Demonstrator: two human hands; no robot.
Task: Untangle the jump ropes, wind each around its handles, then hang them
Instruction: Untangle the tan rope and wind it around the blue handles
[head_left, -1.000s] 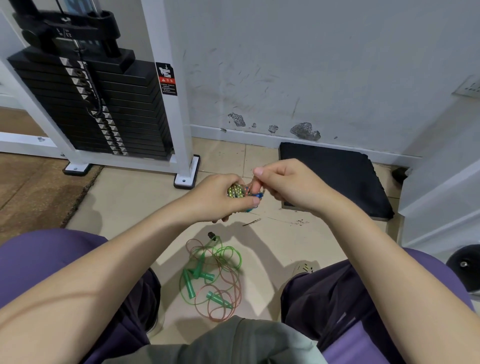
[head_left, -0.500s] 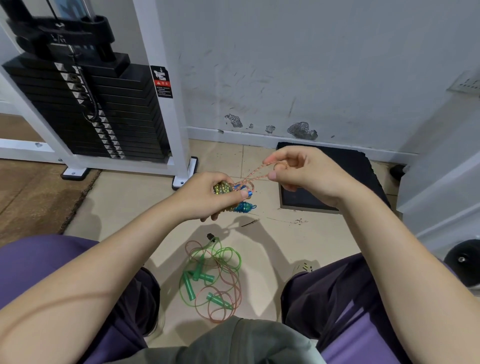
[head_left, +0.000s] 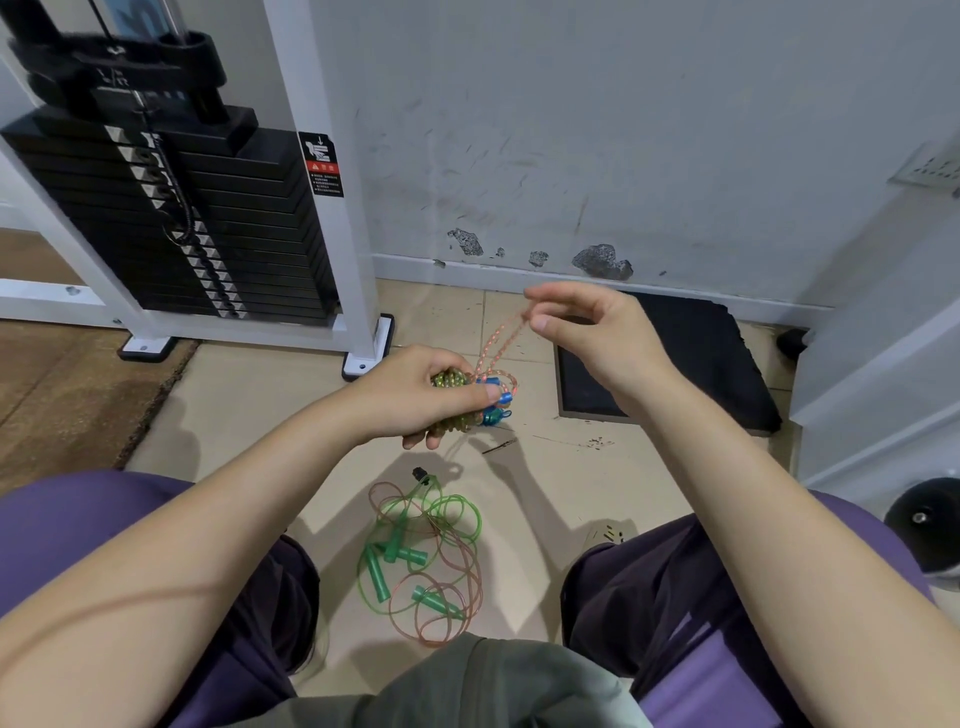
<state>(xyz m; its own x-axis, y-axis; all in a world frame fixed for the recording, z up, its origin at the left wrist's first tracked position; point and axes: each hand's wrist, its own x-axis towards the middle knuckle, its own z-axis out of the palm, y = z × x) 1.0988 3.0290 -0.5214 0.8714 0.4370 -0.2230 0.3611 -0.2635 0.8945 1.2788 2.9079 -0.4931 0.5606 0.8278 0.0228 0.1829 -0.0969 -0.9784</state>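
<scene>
Left hand grips a wound rope bundle with blue handles; right hand pinches its free loop, drawn up taut. Winding is nearly done: next, tuck that loop. Tangled green ropes lie on the floor between the knees, unsorted.

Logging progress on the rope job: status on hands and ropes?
Left hand grips wound rope bundle. Right hand pinches its loose loop, drawn taut. Green and red ropes tangled on floor, untouched. Nothing blocking.
</scene>
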